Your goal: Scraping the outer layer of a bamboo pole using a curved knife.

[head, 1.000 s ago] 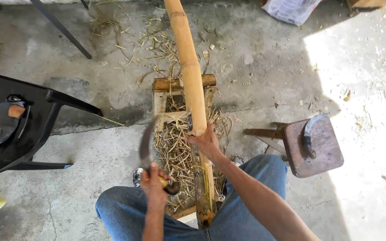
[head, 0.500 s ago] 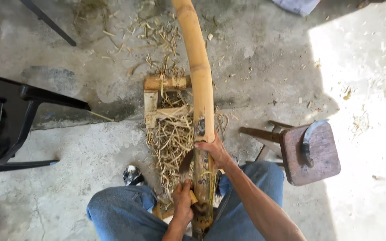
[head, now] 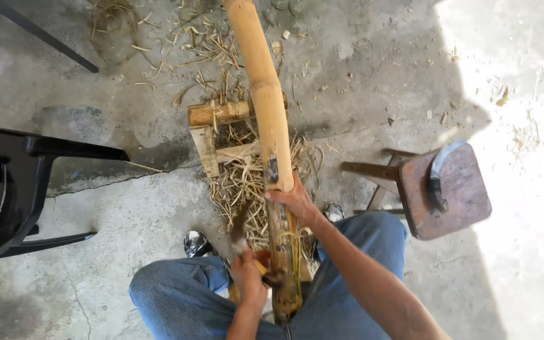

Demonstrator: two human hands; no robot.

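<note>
While the bamboo pole [head: 271, 135] lay across a small wooden frame [head: 212, 129] and ran back between the knees | right hand [head: 294, 200] gripped the pole, fingers wrapped round it | left hand [head: 247, 277] held a blade's handle [head: 258, 264] against the pole's near end | shavings [head: 240, 189] lay beneath on the concrete floor [head: 127, 214] | wooden stool [head: 448, 192] stood to the right

The person wears blue denim jeans [head: 184, 296], faded paler over the thighs and creased at the knees. Both forearms are bare, with no sleeves showing. The left hand [head: 247, 277] and right hand [head: 294, 200] carry no gloves, rings or watch.
</note>
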